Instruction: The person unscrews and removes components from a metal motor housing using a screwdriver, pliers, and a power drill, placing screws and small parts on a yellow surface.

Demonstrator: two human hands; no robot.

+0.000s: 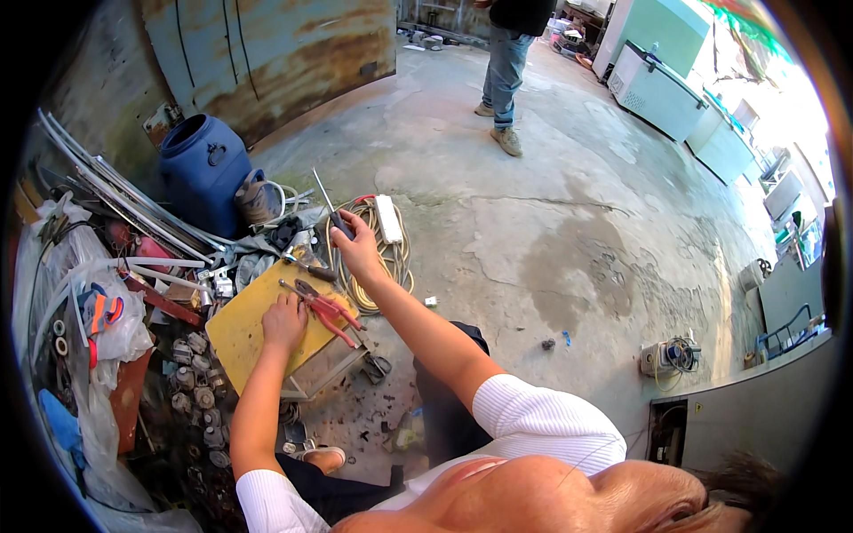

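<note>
My right hand (357, 247) is raised past the far corner of a yellow-topped stool (247, 318). It grips a screwdriver (340, 224) by its dark handle, the thin metal shaft pointing up and away to the left. On the yellow top rests my left hand (284, 323), its fingers bent down and drawn together. What they hold, if anything, is hidden. Just right of them lie pliers (329, 311) with red handles. A small round-ended metal piece (283, 282) shows beyond the fingertips. A tool with a black handle (322, 273) lies at the stool's far edge.
Coiled yellowish cable (404, 266) and a white power strip (388, 218) lie beyond the stool. Metal parts (211, 417), plastic bags and white pipes crowd the left. A blue barrel (206, 173) stands behind. Another person (506, 75) stands farther off; chest freezers (653, 89) line the right.
</note>
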